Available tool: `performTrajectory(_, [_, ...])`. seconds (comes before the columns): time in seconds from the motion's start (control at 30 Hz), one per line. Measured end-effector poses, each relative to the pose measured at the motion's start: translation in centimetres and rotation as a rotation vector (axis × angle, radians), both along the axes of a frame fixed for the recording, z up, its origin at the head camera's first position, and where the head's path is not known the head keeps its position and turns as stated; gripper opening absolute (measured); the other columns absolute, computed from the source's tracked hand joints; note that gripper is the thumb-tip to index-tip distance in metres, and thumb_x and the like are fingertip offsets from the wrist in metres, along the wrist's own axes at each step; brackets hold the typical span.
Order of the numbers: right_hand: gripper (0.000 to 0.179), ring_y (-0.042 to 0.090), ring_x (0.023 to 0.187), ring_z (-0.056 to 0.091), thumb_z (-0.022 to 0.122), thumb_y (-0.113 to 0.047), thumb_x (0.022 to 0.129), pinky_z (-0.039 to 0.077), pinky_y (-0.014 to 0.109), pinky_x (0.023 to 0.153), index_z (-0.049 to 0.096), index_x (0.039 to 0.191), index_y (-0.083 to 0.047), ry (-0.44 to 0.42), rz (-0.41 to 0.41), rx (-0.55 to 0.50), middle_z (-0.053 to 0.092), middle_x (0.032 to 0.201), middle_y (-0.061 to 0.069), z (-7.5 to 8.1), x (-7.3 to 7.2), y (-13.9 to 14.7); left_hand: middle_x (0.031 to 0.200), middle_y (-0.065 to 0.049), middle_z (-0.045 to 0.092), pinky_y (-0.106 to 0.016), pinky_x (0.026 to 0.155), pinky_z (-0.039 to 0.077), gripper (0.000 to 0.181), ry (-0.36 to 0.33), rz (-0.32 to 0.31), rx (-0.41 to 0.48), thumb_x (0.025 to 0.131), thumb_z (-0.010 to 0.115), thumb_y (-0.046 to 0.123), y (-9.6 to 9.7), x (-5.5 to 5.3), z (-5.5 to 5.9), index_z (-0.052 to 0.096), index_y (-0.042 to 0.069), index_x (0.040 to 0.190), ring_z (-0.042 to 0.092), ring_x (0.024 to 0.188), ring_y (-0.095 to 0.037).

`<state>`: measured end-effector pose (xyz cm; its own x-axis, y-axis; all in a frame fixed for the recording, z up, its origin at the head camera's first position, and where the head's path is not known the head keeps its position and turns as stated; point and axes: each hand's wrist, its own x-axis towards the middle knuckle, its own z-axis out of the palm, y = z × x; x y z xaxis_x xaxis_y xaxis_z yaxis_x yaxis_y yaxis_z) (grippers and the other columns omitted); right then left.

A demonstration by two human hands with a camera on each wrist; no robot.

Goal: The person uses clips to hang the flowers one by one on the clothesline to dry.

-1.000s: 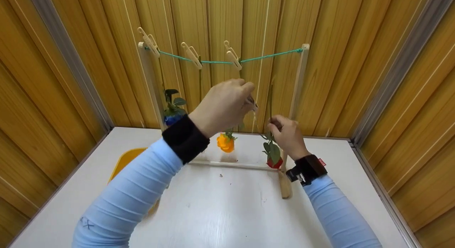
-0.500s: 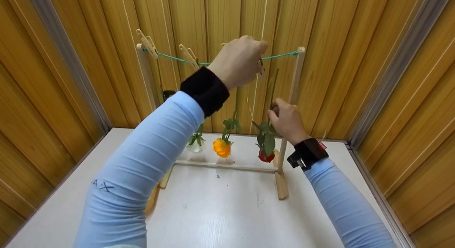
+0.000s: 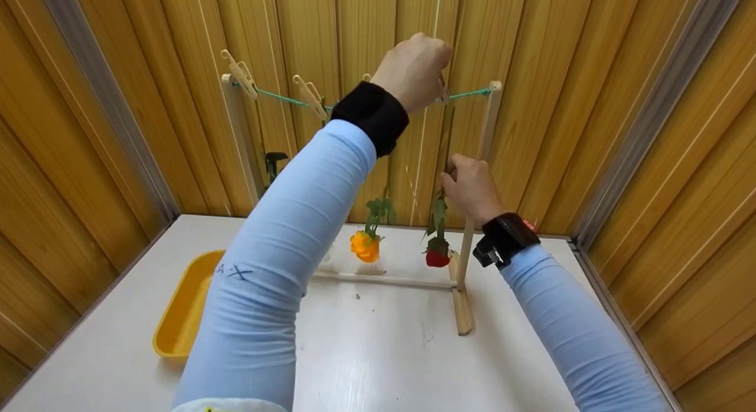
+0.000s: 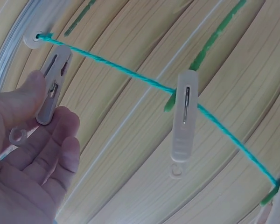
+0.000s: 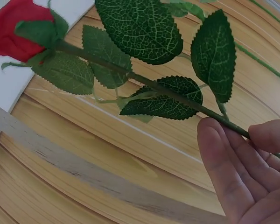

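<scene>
My left hand (image 3: 413,72) is raised to the green cord (image 3: 469,94) and pinches a pale clothespin (image 4: 53,86) between thumb and fingers. In the left wrist view the clothespin's tip is right at the cord, near its end. Below, my right hand (image 3: 472,187) pinches the stem (image 5: 168,95) of a red rose (image 3: 437,257), which hangs head down with its green leaves. Its stem rises toward the cord beneath my left hand. A second clothespin (image 4: 184,121) grips the cord and a green stem.
A yellow-orange rose (image 3: 365,247) hangs head down beside the red one. More clothespins (image 3: 310,96) sit along the cord to the left. The rack's right post (image 3: 487,128) stands behind my right hand. A yellow tray (image 3: 162,338) lies at left, partly behind my left sleeve.
My left hand has risen with the clothespin from below the cord up to it. My right hand has lifted the red rose somewhat, its stem top now close under the cord.
</scene>
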<state>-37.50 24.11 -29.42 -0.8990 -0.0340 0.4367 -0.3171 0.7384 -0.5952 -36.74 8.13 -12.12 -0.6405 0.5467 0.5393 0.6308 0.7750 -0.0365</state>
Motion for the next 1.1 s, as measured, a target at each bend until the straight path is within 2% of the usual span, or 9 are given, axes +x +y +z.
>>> performTrajectory(0.07, [0.013,0.026,0.078,0.058,0.055,-0.006,0.104,0.047,0.033,0.065,0.057,0.094,0.003,0.006,-0.008,-0.007,0.061,0.088,0.015,0.1,0.0,-0.2,0.097,-0.008,0.071,-0.022,0.075,0.052,0.009,0.003,0.001,0.016,0.1,0.069,0.01,0.0,-0.3,0.0,0.066,0.006,0.092,0.065,0.086,-0.015])
performTrajectory(0.2, [0.015,0.024,0.071,0.055,0.054,-0.008,0.105,0.045,0.031,0.06,0.054,0.093,0.0,-0.001,-0.025,0.004,0.052,0.08,0.01,0.2,0.1,-0.3,0.097,-0.006,0.069,-0.023,0.069,0.042,0.023,-0.03,-0.009,0.077,0.098,0.072,0.015,0.0,-0.7,0.0,0.054,0.009,0.083,0.062,0.086,-0.013])
performTrajectory(0.27, [0.014,0.023,0.069,0.055,0.053,-0.008,0.106,0.046,0.03,0.059,0.054,0.095,0.0,0.002,-0.032,0.029,0.05,0.078,0.008,0.2,0.1,-0.3,0.103,-0.008,0.071,-0.023,0.07,0.044,0.02,-0.047,-0.017,0.101,0.097,0.073,0.017,-0.1,-0.8,-0.1,0.06,0.007,0.087,0.067,0.094,-0.015])
performTrajectory(0.4, [0.012,0.026,0.071,0.059,0.053,-0.007,0.106,0.049,0.031,0.059,0.056,0.098,0.002,0.029,-0.047,0.051,0.054,0.08,0.012,0.3,0.1,-0.4,0.104,-0.009,0.071,-0.024,0.074,0.048,0.019,-0.052,-0.007,0.104,0.096,0.074,0.02,0.0,-1.1,-0.3,0.067,0.003,0.098,0.069,0.098,-0.017])
performTrajectory(0.53, [0.013,0.029,0.075,0.063,0.053,-0.006,0.106,0.053,0.033,0.062,0.058,0.102,0.005,0.051,-0.068,0.046,0.06,0.085,0.017,0.4,0.1,-0.5,0.101,-0.007,0.072,-0.023,0.074,0.05,0.018,-0.059,0.004,0.098,0.094,0.076,0.019,0.6,-1.5,-0.4,0.069,0.003,0.095,0.067,0.092,-0.014])
performTrajectory(0.63, [0.013,0.029,0.074,0.063,0.055,-0.005,0.105,0.052,0.033,0.061,0.06,0.102,0.007,0.086,-0.076,0.062,0.061,0.084,0.018,0.5,0.0,-0.6,0.096,-0.005,0.069,-0.023,0.072,0.047,0.017,-0.061,0.015,0.083,0.094,0.077,0.018,1.0,-1.9,-0.5,0.07,0.003,0.094,0.058,0.083,-0.012])
performTrajectory(0.73, [0.013,0.028,0.073,0.061,0.056,-0.004,0.104,0.05,0.033,0.061,0.06,0.102,0.008,0.104,-0.076,0.067,0.06,0.083,0.018,0.7,0.0,-0.7,0.095,-0.005,0.066,-0.023,0.073,0.046,0.017,-0.063,0.028,0.068,0.095,0.077,0.019,1.2,-2.1,-0.5,0.071,0.003,0.095,0.052,0.082,-0.011])
performTrajectory(0.93, [0.013,0.031,0.077,0.066,0.057,-0.004,0.104,0.055,0.036,0.064,0.061,0.105,0.008,0.083,-0.091,0.057,0.063,0.088,0.022,1.0,-0.1,-0.8,0.099,-0.006,0.069,-0.024,0.075,0.048,0.023,-0.088,0.033,0.087,0.093,0.079,0.024,1.4,-2.2,-0.7,0.072,0.002,0.097,0.057,0.086,-0.013])
performTrajectory(1.1, [0.014,0.032,0.075,0.066,0.057,-0.003,0.103,0.054,0.035,0.061,0.062,0.1,0.01,0.101,-0.105,0.064,0.066,0.089,0.024,1.2,-0.3,-0.6,0.104,-0.006,0.072,-0.023,0.076,0.05,0.019,-0.118,0.031,0.105,0.095,0.077,0.02,1.8,-2.3,-0.7,0.074,0.002,0.102,0.062,0.088,-0.013])
